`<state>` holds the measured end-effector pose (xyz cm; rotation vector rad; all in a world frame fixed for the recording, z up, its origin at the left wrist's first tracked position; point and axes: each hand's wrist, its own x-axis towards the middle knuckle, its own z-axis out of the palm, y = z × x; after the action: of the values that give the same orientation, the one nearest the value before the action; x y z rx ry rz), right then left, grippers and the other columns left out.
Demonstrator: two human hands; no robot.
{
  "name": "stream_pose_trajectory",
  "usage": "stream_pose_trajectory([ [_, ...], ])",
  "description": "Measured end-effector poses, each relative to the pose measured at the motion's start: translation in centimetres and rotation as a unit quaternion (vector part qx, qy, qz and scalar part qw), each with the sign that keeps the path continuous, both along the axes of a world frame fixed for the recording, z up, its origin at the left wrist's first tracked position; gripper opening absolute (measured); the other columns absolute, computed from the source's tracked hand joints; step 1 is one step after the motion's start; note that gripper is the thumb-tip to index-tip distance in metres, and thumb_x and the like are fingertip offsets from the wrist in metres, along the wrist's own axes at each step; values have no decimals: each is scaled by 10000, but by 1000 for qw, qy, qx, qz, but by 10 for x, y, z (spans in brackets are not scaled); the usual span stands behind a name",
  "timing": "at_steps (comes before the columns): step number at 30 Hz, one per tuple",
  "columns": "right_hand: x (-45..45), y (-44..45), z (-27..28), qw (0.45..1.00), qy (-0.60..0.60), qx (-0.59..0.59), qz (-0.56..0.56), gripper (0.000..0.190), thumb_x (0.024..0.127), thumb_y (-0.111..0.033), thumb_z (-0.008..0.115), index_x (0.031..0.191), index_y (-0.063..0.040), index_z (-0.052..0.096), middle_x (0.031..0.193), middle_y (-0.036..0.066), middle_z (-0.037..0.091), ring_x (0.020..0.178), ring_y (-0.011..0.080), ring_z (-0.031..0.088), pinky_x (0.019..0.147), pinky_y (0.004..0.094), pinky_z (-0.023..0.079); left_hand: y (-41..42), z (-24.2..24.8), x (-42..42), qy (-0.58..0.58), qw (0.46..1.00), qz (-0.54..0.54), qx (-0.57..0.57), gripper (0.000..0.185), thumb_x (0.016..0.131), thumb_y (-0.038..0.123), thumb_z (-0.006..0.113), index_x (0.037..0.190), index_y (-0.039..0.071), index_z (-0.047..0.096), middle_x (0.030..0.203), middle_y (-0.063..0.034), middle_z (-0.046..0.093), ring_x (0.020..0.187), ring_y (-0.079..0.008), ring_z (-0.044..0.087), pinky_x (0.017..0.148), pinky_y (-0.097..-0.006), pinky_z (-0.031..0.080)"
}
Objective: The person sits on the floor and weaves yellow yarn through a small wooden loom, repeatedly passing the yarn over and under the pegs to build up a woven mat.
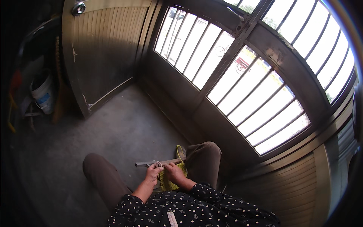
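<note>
Between my knees lies a piece of yellow-green woven work (pixel 169 181), with a narrow bar (pixel 141 164) along its far edge. My left hand (pixel 154 172) pinches a pale loop of cord (pixel 158 164) at the bar. Close to its right, my right hand (pixel 174 172) rests on the far edge of the weave with bent fingers; what they grip is hidden. A thin yellow strand (pixel 178 150) arches up beyond the bar, near my right knee.
A barred metal door (pixel 195 102) stands in front on the right. An open panelled door (pixel 105 51) with a round knob is at the upper left. Behind it on the grey floor (pixel 119 122) stands a white bucket (pixel 44 93) beside a broom.
</note>
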<state>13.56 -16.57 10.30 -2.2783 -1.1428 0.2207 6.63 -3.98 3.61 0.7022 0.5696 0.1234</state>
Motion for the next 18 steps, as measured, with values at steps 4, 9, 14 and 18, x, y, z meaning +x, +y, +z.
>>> stream_pose_trajectory([
  [4,1,1,-3,1000,9,13,12,196,787,-65,579,983,-66,571,868,156,564,808,380,575,660,456,476,-1,-5,0,-11,1000,12,4,316,734,-45,562,1034,43,608,977,-21,617,921,-155,582,863,-300,451],
  [9,3,1,-3,999,13,35,12,213,774,-57,583,987,-63,569,859,165,571,824,371,569,674,437,480,-2,-12,2,-8,1000,11,6,304,734,-27,561,1028,41,599,976,-27,613,918,-162,581,858,-304,456],
  [14,3,3,2,998,2,50,23,202,767,-48,577,969,-58,563,842,161,570,842,358,563,671,425,477,-3,-4,3,-30,999,20,14,244,747,-4,596,984,51,591,923,9,581,872,-121,555,804,-270,439],
  [18,2,5,-2,999,1,44,25,228,741,-14,547,967,-46,563,895,159,573,849,354,557,704,410,478,-3,-2,4,24,999,17,39,252,754,12,602,1004,43,599,939,3,591,894,-120,557,822,-276,438],
])
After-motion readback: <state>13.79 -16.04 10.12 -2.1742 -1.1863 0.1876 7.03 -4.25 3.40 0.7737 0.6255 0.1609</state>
